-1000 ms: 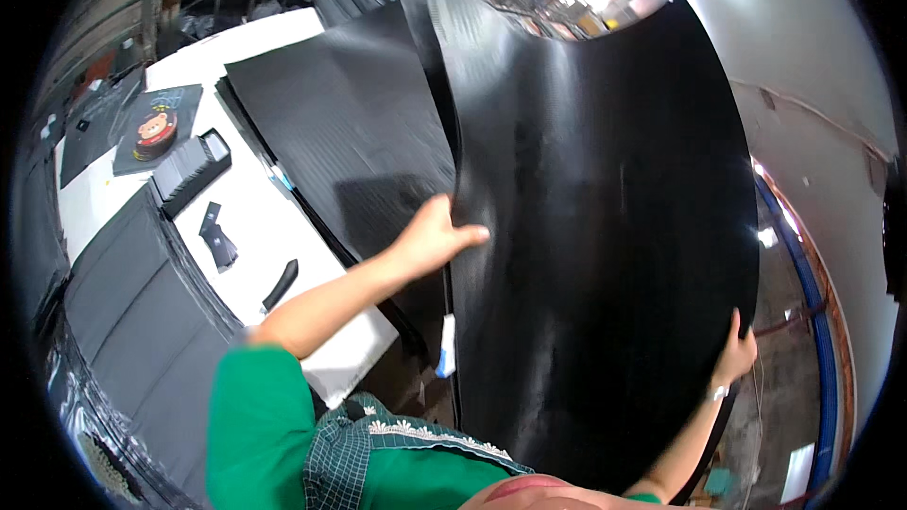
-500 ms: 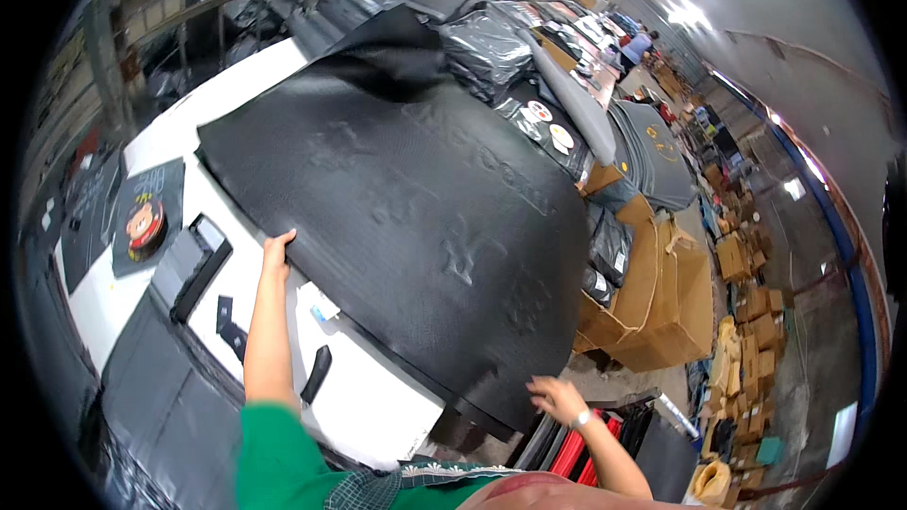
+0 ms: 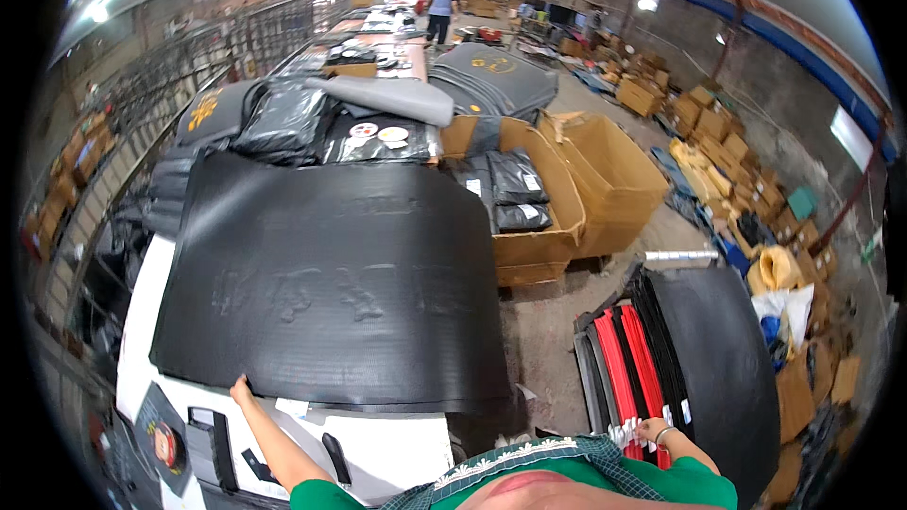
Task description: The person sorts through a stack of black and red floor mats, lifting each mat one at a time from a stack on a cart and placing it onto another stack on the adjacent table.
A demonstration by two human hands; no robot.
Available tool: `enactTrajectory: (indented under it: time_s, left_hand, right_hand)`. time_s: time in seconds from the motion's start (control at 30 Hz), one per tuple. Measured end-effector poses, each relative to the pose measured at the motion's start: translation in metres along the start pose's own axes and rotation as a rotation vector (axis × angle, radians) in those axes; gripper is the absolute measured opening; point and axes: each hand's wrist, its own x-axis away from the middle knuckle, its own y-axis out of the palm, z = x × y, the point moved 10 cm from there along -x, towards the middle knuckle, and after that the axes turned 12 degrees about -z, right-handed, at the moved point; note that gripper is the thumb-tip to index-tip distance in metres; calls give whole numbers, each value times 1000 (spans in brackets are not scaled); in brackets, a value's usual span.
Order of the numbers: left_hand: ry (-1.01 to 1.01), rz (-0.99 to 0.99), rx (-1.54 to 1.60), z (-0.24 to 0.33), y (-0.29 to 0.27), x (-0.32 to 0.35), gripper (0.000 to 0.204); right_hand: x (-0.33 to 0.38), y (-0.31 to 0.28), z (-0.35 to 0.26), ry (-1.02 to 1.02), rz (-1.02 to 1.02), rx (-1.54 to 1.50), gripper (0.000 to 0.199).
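Observation:
A large black rubber mat (image 3: 331,293) lies flat across the white table (image 3: 397,444), its textured side up. My left hand (image 3: 241,387) is at the mat's near left edge, fingers pinching the rim. To the right, an upright stack of black and red mats (image 3: 642,359) stands on the floor. My right hand (image 3: 652,430) rests on the top edges of the red mats there; its grip is too small to make out.
Open cardboard boxes (image 3: 567,198) with black bagged goods stand beyond the table's right end. More black mats and bags (image 3: 283,118) are piled at the far end. Small dark tools (image 3: 213,439) lie on the table's near corner. A person (image 3: 440,9) stands far off.
The mat, held upright and then draped, now lies flat on the table. My left hand stays at its near edge. My right hand has let go and moved onto the stack at right.

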Motion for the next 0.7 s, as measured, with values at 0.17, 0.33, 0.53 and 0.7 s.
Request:
enactTrajectory:
  time_s: [0.17, 0.33, 0.53, 0.7]
  left_hand:
    - [51, 430, -460, 64, 23, 126, 59]
    - [622, 182, -385, 128, 137, 195, 57]
    - [684, -642, -73, 150, 332, 383, 55]
    - [589, -1049, -37, 109, 404, 538, 51]
  right_hand:
    - [38, 51, 114, 47, 236, -106, 23]
    - [118, 36, 153, 213, 786, -140, 24]
    - [128, 1, 255, 325, 920, -336, 53]
    - [93, -17, 265, 333, 728, -102, 96]
